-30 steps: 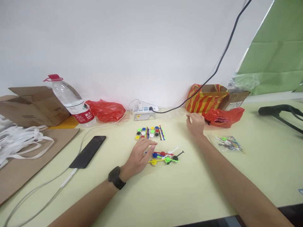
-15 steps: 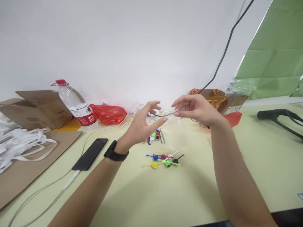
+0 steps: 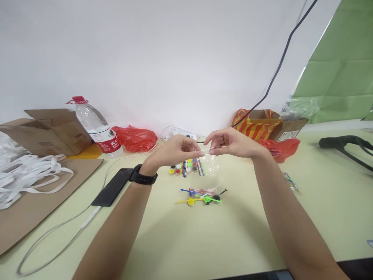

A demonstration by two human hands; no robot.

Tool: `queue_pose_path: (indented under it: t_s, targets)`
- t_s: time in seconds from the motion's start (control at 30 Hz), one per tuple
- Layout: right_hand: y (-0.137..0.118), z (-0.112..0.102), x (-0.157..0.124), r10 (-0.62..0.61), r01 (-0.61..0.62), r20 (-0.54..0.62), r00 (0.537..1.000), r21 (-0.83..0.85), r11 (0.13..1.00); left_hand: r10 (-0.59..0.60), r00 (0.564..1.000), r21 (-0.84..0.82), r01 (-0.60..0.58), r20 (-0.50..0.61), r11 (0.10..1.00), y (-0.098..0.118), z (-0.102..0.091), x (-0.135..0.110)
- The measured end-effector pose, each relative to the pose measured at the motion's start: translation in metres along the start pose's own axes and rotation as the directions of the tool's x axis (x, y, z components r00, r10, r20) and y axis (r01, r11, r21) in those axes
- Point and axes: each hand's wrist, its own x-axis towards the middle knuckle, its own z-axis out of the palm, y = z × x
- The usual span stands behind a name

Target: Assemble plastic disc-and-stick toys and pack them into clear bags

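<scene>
Clear plastic bag (image 3: 212,166), apparently empty, pinched by left hand (image 3: 175,150) and right hand (image 3: 233,143), both nearly closed; arrow spinners (image 3: 206,199) lie outside, loose on bench (image 3: 186,241).

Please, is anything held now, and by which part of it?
A small clear plastic bag, pinched at its upper edge by the left hand and right hand.

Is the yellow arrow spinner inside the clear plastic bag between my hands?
No, the yellow arrow spinner lies on the tabletop, outside the clear bag.
</scene>
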Motion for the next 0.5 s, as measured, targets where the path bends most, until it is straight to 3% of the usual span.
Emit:
queue_pose_path:
  t_s: [0.23, 0.37, 0.5]
  targets:
    - [0.0, -0.001, -0.005, 0.098, -0.084, 0.147, 0.984, -0.096, 0.992, -0.004, 1.0, 0.051, 0.005, -0.017, 0.999, -0.01, 0.0, -0.002]
    - [0.002, -0.004, -0.007, 0.101, -0.086, 0.149, 0.984, -0.107, 0.99, 0.015, 0.997, 0.05, -0.011, -0.082, 0.999, -0.006, 0.0, -0.004]
    - [-0.001, -0.001, -0.005, 0.088, -0.07, 0.192, 0.977, -0.097, 0.993, 0.06, 0.998, 0.03, -0.06, 0.011, 0.998, 0.003, 0.011, -0.001]
